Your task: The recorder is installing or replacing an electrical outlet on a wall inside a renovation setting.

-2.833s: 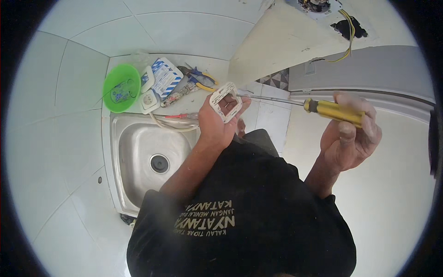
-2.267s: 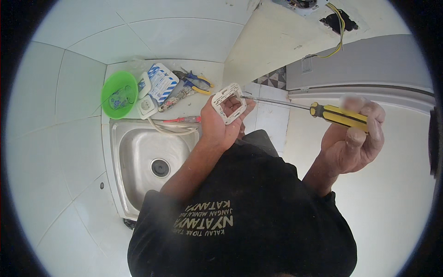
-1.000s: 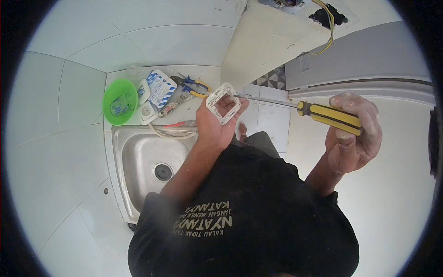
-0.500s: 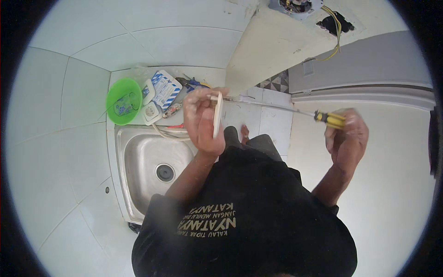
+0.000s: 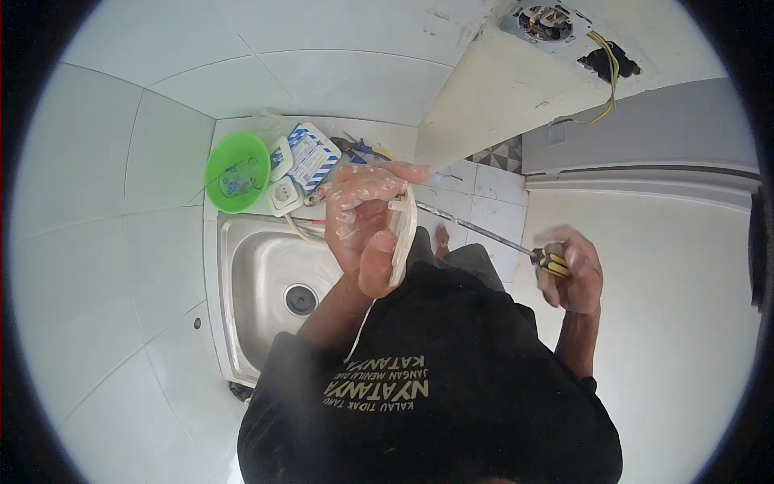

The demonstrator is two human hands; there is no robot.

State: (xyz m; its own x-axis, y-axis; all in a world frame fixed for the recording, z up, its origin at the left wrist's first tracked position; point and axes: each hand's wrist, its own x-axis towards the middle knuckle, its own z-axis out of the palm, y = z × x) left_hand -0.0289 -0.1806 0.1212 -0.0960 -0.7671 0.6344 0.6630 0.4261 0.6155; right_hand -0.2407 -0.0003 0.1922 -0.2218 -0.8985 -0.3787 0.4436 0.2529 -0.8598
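Observation:
My left hand [image 5: 363, 222], dusted with white powder, is closed around a white plastic plate [image 5: 404, 246] that looks like a socket cover. The plate stands nearly edge-on, thumb on one side and fingers along its top. My right hand [image 5: 576, 270] grips the black-and-yellow handle of a long screwdriver [image 5: 484, 231]. Its shaft slants up leftward to the plate's right edge. The tip is hidden at the plate, so whether it touches cannot be told.
On the counter left of my hands are a green bowl [image 5: 212, 171], a blue-and-white striped package [image 5: 313, 156], a white socket [image 5: 284, 195] and pliers [image 5: 367, 152]. A steel sink [image 5: 262, 278] lies below them. An open wall box [image 5: 548, 22] and loose yellow wires [image 5: 614, 81] are at upper right.
My right hand has come left and down with the screwdriver, whose shaft now slopes more steeply. The plate has turned a little, showing more of its inner side. The whole view has shifted slightly.

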